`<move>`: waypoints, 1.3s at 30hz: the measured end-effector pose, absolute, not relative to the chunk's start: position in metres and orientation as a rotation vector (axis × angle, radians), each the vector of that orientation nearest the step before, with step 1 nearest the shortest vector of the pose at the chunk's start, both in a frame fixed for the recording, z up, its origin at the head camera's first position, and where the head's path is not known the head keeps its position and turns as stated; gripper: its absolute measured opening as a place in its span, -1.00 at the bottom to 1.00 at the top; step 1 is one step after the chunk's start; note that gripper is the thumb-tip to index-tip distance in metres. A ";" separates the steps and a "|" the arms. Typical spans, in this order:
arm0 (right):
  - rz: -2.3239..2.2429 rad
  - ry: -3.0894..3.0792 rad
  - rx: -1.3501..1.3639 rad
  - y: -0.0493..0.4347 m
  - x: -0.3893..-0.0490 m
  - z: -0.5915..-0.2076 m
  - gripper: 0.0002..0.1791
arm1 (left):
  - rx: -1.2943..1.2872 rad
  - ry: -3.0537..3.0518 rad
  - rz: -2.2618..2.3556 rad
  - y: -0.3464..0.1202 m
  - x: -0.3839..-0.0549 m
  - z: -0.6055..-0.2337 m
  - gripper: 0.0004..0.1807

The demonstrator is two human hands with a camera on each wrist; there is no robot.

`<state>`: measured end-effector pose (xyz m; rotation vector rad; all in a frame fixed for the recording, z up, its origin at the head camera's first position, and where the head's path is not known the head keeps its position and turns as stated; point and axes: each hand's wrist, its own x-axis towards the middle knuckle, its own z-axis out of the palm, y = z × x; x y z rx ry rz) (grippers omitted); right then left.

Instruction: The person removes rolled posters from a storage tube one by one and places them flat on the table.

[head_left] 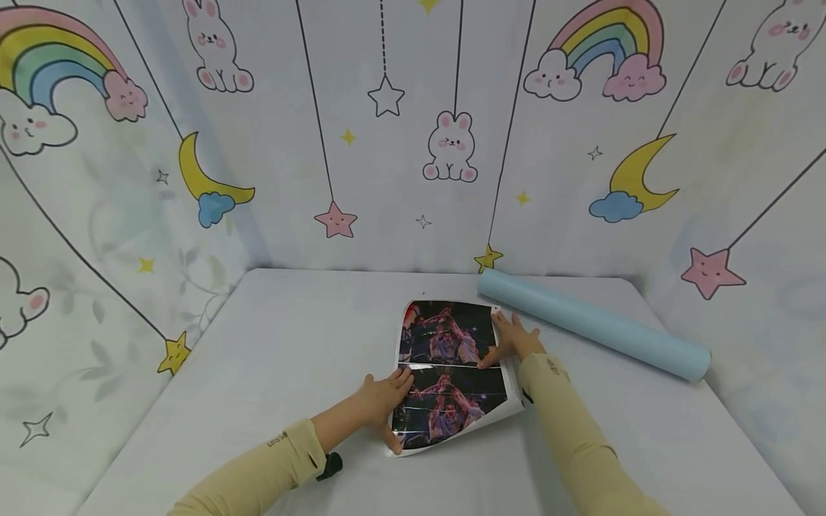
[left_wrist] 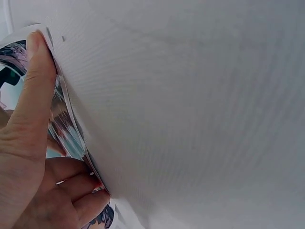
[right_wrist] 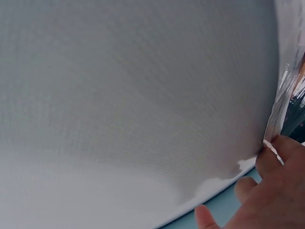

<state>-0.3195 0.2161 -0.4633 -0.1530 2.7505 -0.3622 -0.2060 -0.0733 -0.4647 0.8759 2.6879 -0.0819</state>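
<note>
A glossy photo print (head_left: pixel 445 401) with a white border lies on the table, bearing two similar dark pictures, one above the other. Its lower right edge curls up. My left hand (head_left: pixel 385 398) rests on the print's left side, thumb at the lower left corner and fingers near the middle. In the left wrist view, the thumb (left_wrist: pixel 35 71) lies along the sheet's edge. My right hand (head_left: pixel 513 338) touches the upper right side, thumb and fingers spread. The right wrist view shows its fingertips (right_wrist: pixel 281 145) at the sheet's edge.
A long pale blue roll (head_left: pixel 594 322) lies slanted on the white table (head_left: pixel 290 322), behind and right of the print, close to the right hand. A curtain (head_left: pixel 413 158) with cartoon rabbits, stars and moons stands around the table.
</note>
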 end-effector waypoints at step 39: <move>-0.414 2.762 -0.254 0.230 -0.321 -0.477 0.41 | 0.908 2.688 -0.008 -0.080 -0.208 -0.475 0.35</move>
